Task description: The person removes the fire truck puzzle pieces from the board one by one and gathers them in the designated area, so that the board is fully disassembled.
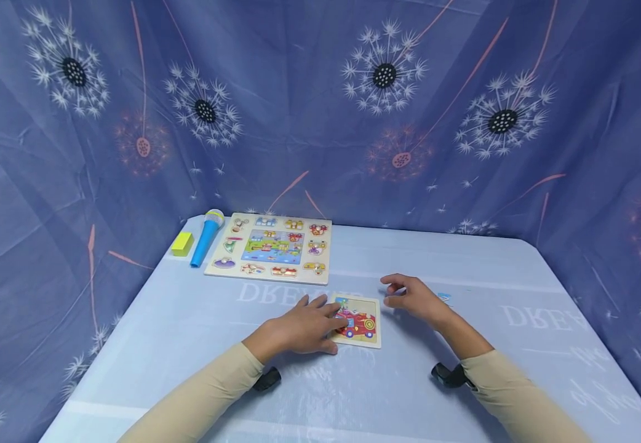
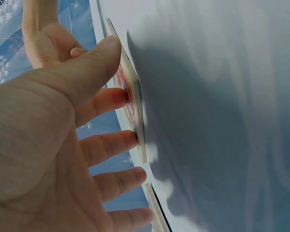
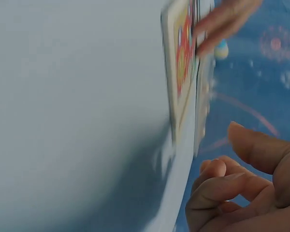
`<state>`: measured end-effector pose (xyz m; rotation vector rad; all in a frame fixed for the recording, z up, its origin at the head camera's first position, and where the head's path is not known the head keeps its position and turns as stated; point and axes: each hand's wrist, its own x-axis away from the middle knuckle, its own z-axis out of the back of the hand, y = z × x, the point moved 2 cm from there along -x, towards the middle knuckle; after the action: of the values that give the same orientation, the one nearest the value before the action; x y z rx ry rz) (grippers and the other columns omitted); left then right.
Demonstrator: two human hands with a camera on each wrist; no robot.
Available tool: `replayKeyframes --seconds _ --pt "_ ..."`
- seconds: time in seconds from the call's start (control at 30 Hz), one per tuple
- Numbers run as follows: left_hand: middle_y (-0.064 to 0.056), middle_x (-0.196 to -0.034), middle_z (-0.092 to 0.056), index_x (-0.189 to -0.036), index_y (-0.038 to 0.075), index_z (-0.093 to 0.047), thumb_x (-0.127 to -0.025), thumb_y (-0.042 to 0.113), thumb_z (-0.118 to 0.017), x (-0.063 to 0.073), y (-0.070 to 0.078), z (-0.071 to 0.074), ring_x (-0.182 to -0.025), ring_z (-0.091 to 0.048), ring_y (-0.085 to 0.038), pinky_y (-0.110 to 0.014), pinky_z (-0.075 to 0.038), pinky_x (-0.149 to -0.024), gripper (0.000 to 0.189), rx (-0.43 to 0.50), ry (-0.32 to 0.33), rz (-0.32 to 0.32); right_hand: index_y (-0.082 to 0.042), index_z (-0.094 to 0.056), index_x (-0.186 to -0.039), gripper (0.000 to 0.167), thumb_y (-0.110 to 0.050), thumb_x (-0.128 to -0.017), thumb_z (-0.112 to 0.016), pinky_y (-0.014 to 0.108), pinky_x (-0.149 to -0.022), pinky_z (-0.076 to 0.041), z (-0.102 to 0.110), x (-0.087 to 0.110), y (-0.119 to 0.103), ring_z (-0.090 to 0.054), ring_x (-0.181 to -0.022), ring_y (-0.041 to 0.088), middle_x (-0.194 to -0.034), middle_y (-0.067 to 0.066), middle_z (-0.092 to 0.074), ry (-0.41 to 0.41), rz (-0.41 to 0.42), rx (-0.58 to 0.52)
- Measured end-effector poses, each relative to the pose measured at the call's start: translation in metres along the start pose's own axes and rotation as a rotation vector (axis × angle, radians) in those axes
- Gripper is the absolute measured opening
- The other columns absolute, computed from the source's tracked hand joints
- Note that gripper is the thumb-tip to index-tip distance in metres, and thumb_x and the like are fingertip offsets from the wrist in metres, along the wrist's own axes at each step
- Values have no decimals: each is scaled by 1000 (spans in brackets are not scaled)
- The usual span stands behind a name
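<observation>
A small square wooden jigsaw puzzle (image 1: 357,326) with a red car picture lies flat in the middle of the table, bare wood showing at its upper right. My left hand (image 1: 310,325) spreads over its left side. In the left wrist view the fingers (image 2: 106,147) are fairly straight, with two fingertips on the puzzle's surface. To the right of the puzzle, my right hand (image 1: 417,298) hovers with loosely bent fingers and nothing in them. A small blue piece (image 1: 445,298) lies just beyond the right wrist, partly hidden by it.
A large wooden peg puzzle board (image 1: 323,278) lies behind the small one, towards the back left. Left of it are a blue toy microphone (image 1: 205,242) and a yellow block (image 1: 182,244). A blue curtain (image 1: 309,111) hangs along the table's back and sides.
</observation>
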<state>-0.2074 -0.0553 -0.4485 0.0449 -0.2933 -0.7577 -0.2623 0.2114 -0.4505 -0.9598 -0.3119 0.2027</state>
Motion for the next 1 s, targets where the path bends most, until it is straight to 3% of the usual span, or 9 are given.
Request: replayKeyframes --seconds 0.2,0.37,0.57,0.77,1.0 --pt "-5 -165 -34 -153 34 -48 -96 54 -63 2 -1 2 -152 -28 -35 -63 -28 -116 62 -15 -3 5 -1 -57 -140 47 -5 -95 -68 34 -77 -50 -38 -11 -20 -57 -99 25 -114 14 -59 -94 -5 -87" --pt "-6 -163 -36 -153 34 -48 -96 55 -64 7 -1 3 -152 -30 -36 -65 -28 -116 63 -23 2 9 -2 -58 -139 45 -5 -95 -67 34 -86 -52 -57 -15 -31 -58 -100 22 -111 11 -61 -131 -23 -98" --pt "-7 -161 -40 -152 33 -50 -96 55 -64 11 -2 1 -151 -31 -37 -65 -28 -116 61 -27 0 20 -3 -59 -138 42 -9 -97 -66 36 -89 -49 -65 -15 -31 -58 -98 21 -108 9 -63 -121 -68 -114" --pt "-5 -161 -41 -151 34 -51 -96 56 -64 13 -2 0 -151 -32 -36 -65 -29 -115 61 -33 -2 19 -2 -60 -139 44 -15 -97 -67 33 -79 -49 -69 -12 -27 -59 -92 21 -106 9 -64 -109 -120 -139" --pt "-6 -162 -38 -152 34 -49 -96 55 -64 12 -3 -2 -151 -31 -36 -66 -29 -115 61 -30 5 15 1 -62 -136 43 -16 -97 -68 35 -86 -54 -70 -13 -32 -62 -89 19 -106 7 -69 -64 -126 -118"
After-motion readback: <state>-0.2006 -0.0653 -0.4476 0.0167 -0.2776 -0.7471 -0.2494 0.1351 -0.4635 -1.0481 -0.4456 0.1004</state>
